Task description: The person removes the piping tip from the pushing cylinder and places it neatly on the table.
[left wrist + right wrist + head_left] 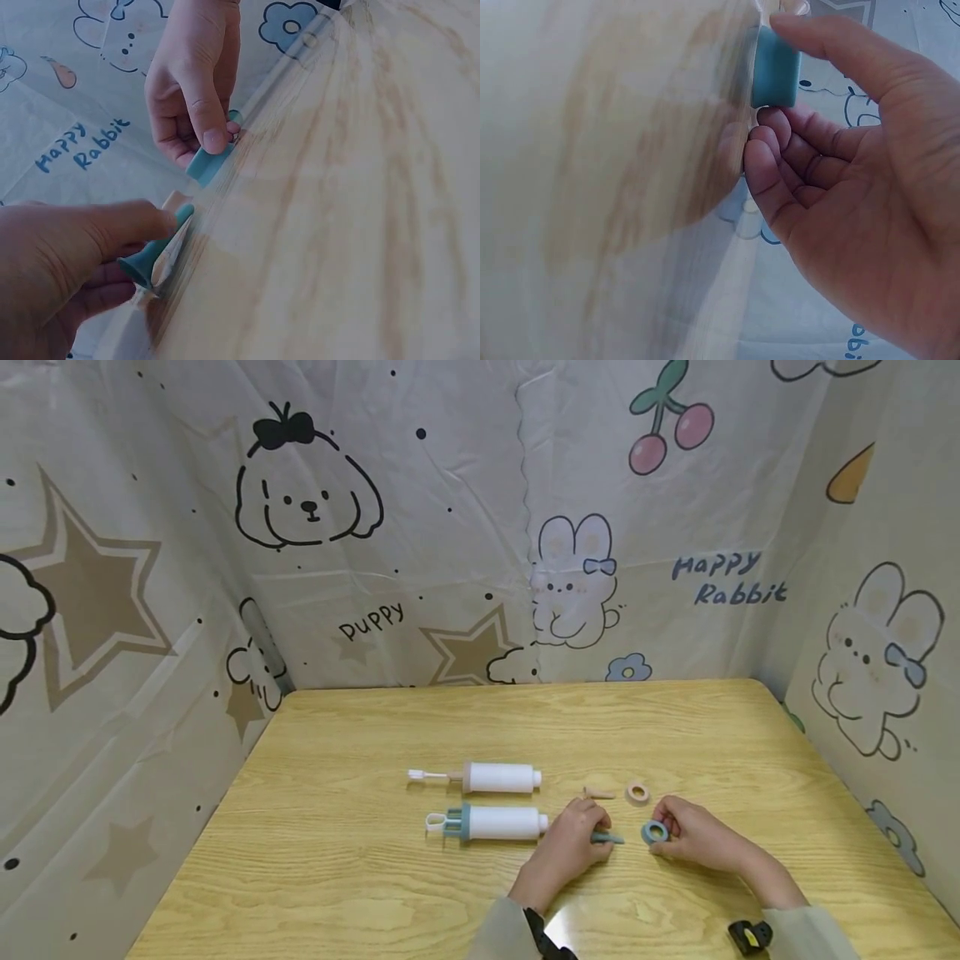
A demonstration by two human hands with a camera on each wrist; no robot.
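Note:
My left hand [573, 837] pinches a small teal cone-shaped nozzle [608, 837] low over the table; its flared end shows in the left wrist view. To the right, my right hand [697, 835] holds a teal ring [655, 832] between thumb and fingers at the tabletop. In the right wrist view the ring [776, 67] appears edge-on as a short band. Just left of my left hand lies a white syringe-like tube [504, 822] with a teal collar and a looped plunger handle; the hand partly covers its tip end.
Behind it lies a second white tube [500, 777] with a beige collar and a thin white-ended rod. A beige nozzle [598, 793] and a beige ring [637, 792] lie beyond my hands. A small black device [750, 936] is by the right sleeve. Printed cloth walls enclose the wooden table [337, 877].

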